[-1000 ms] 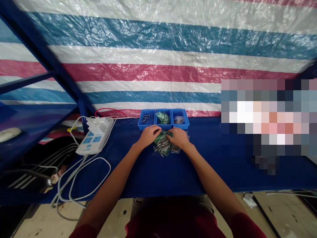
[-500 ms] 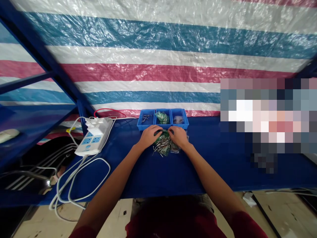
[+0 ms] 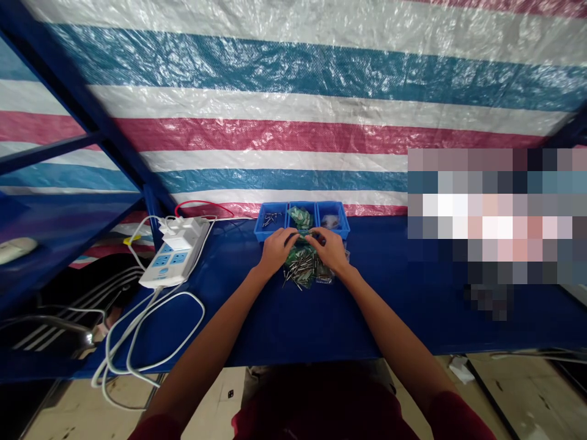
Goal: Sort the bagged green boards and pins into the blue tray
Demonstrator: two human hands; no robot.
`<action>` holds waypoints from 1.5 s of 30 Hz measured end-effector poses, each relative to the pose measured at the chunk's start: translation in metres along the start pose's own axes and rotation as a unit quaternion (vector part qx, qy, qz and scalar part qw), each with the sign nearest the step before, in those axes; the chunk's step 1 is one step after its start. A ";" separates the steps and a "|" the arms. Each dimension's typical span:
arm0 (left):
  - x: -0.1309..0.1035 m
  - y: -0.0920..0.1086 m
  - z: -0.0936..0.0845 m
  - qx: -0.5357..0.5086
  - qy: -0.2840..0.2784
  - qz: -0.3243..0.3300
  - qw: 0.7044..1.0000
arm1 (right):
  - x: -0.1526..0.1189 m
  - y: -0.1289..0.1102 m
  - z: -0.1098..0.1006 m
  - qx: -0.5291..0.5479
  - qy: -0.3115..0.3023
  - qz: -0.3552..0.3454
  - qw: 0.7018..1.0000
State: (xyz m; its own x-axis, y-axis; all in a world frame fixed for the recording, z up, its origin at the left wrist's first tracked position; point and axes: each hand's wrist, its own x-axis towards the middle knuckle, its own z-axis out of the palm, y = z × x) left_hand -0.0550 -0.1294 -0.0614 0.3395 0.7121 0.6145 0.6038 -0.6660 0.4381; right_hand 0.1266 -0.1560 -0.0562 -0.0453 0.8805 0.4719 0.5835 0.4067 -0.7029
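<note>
- Head view: green bag [image 3: 293,253] lies between the two hands, on the table [image 3: 293,330], open side up as far as can be judged.
- Left hand [image 3: 276,249]: thumb and fingers pinched on the bag's far edge, from its left.
- Right hand [image 3: 332,249]: same pinch on that edge, from the right. Fingertips of the two hands nearly meet; neither is clearly nearer.
- Pins [image 3: 301,269]: loose heap on the green plastic, on the body side of both pinches. No common long axis; many slant, some poke out at the near-left edge.
- Clear bag [image 3: 324,276]: just right of the heap, nearer the right hand; more metal pieces inside, it seems.
- Bins [image 3: 264,236]: row of three just beyond the fingertips, the middle one roughly in line with the pinch.
- Hold on the edge: small, fingertips only, by my reading.
</note>
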 end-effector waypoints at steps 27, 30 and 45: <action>0.027 0.018 -0.005 -0.411 0.003 -0.204 0.889 | -0.003 -0.003 -0.011 0.100 0.044 -0.089 0.990; 0.020 0.017 -0.002 -0.440 0.000 -0.223 0.870 | -0.002 0.001 -0.009 0.073 0.022 -0.115 0.990; 0.012 0.016 -0.004 -0.331 -0.021 -0.168 0.928 | -0.001 -0.002 -0.005 0.128 0.015 0.061 0.990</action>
State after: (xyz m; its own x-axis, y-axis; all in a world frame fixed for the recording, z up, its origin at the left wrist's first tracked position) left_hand -0.0441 -0.1323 -0.0443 0.2482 0.9034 0.3496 0.1093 -0.3847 0.9166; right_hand 0.1299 -0.1586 -0.0523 0.0395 0.9207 0.3883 0.3579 0.3498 -0.8658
